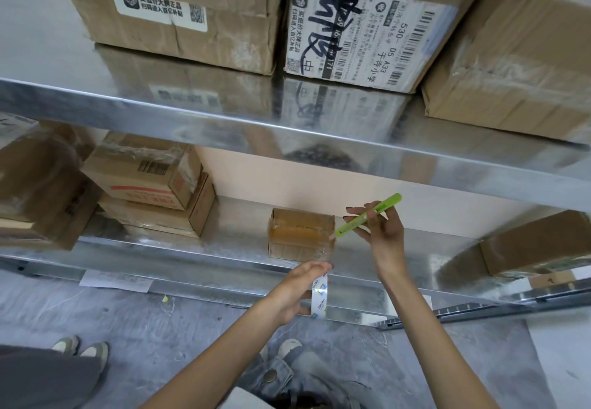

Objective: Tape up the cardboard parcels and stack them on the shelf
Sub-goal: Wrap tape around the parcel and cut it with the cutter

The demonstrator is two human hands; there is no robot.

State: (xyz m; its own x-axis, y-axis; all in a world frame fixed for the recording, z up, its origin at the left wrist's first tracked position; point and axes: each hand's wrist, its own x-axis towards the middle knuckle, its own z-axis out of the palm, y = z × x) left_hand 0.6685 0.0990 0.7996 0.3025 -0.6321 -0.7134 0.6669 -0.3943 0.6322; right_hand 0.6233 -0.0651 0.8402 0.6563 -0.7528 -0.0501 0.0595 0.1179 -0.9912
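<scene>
A small brown cardboard parcel (300, 236) wrapped in clear tape sits on the lower metal shelf (224, 248), near its front edge. My left hand (295, 292) grips a roll of clear tape (319, 296) just below and in front of the parcel, over the shelf's front rail. My right hand (382, 232) pinches a bright green utility knife (367, 215), whose tip points at the parcel's upper right corner. A thin strip of tape seems to run from the parcel down toward the roll.
Stacked parcels (150, 184) stand at the left of the lower shelf, another box (537, 242) at the right. Large labelled boxes (364, 31) fill the upper shelf (287, 133). A second person's shoes (80, 348) stand on the grey floor at lower left.
</scene>
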